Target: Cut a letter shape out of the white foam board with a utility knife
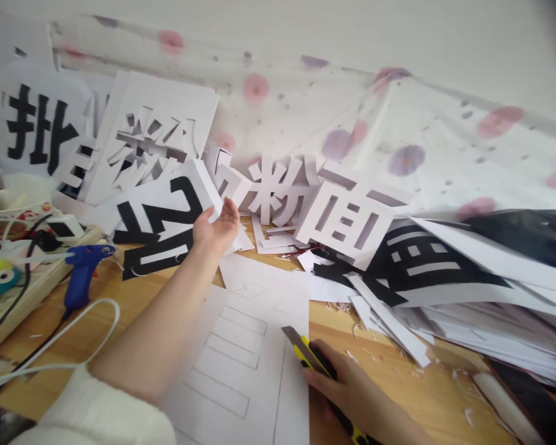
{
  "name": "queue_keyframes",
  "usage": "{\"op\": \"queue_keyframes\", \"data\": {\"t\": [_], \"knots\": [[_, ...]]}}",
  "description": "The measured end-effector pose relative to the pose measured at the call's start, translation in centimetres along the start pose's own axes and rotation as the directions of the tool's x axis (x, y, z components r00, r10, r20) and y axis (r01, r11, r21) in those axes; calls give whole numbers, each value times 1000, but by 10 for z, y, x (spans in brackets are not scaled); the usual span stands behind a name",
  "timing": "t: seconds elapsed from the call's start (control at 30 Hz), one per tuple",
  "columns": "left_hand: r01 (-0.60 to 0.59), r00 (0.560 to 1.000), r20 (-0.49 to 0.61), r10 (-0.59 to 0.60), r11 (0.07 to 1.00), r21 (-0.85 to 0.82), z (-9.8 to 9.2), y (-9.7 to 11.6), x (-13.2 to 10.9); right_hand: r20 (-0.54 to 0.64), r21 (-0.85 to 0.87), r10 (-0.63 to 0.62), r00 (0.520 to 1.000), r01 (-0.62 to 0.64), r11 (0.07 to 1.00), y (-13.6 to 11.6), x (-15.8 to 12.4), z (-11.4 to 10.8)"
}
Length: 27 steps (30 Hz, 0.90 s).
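My left hand (217, 227) reaches forward over the table, palm turned up, with thumb and fingers apart. It is right by the edge of a white block-like piece (207, 184) beside a sheet with bold black strokes (164, 213). Whether the fingers touch that piece, I cannot tell. A yellow and black utility knife (312, 355) is gripped in my right hand (347, 386), its blade out and pointing up and left. Beneath the blade lies a white board (245, 309) with several pencilled rectangles and lines, partly covered by my left forearm.
White cut-out characters (345, 216) lean at the back, before a flowered curtain (296, 105). On the left are a blue glue gun (86, 272), a white cable (113, 315) and a power strip (23, 303). Stacked sheets (491, 334) and scraps (389, 318) lie to the right.
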<state>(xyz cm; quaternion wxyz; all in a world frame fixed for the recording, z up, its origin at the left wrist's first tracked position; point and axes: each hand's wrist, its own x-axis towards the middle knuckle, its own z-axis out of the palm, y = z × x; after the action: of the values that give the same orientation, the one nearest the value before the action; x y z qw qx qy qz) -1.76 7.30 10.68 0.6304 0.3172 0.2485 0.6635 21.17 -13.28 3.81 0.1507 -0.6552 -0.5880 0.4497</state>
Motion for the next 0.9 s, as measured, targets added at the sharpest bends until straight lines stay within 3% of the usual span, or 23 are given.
{"op": "queue_keyframes", "data": {"t": [0.03, 0.07, 0.2, 0.33, 0.37, 0.43, 0.5, 0.63, 0.9], "knots": [[-15, 997, 74, -10, 945, 327, -6, -8, -1, -8, -94, -30, 1000, 29, 995, -2, -3, -6], [-3, 995, 91, -41, 902, 433, -12, -16, -4, -4, -176, -46, 999, 44, 983, -3, -5, -11], [-13, 983, 137, -119, 706, 708, -44, -47, -21, 157, -251, -49, 986, 87, 964, -10, -9, -29], [-106, 974, 192, -120, 507, 855, -71, -59, -37, -10, -467, -155, 988, 133, 874, -12, 8, -43], [-142, 969, 213, -124, 424, 895, -75, -61, -40, -28, -533, -181, 983, 138, 835, -12, 13, -48], [-314, 931, 315, -183, 40, 949, -79, -63, -44, -4, -619, -201, 980, 155, 770, -11, 22, -56], [-433, 885, 389, -256, -145, 890, -81, -65, -47, 36, -649, -195, 980, 171, 741, -8, 28, -62], [-489, 860, 419, -290, -240, 839, -81, -68, -48, 85, -612, -188, 978, 200, 765, -2, 34, -67], [-493, 859, 411, -305, -275, 826, -83, -69, -47, 92, -573, -208, 974, 223, 789, 14, 41, -63]]}}
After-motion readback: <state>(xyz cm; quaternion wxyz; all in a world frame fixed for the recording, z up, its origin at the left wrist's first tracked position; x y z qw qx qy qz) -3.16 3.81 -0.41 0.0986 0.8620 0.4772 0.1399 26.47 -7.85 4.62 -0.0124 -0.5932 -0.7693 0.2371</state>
